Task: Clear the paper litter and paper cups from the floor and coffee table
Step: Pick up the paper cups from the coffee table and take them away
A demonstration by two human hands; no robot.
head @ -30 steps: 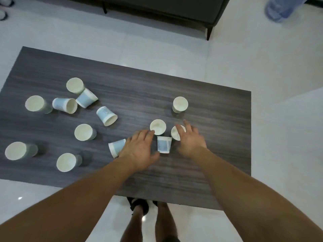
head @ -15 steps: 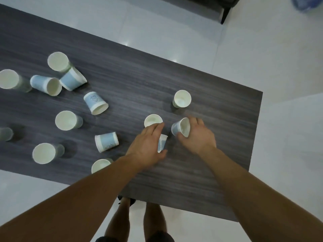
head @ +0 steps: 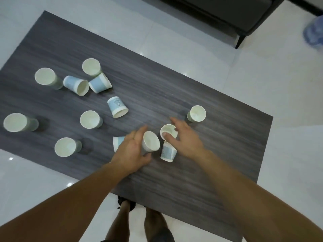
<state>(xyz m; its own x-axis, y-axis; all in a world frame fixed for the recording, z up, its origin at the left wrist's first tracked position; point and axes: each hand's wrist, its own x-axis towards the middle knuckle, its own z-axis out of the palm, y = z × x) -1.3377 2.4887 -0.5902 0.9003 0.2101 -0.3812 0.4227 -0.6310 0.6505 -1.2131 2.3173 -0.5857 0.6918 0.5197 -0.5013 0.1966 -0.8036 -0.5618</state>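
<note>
Over table [head: 218, 154], cup [head: 150, 141] in left hand [head: 131, 149]

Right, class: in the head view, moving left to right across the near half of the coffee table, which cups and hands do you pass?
left-edge cup → near-edge cup → mid-table cup → left hand → gripped cup → right hand
</note>
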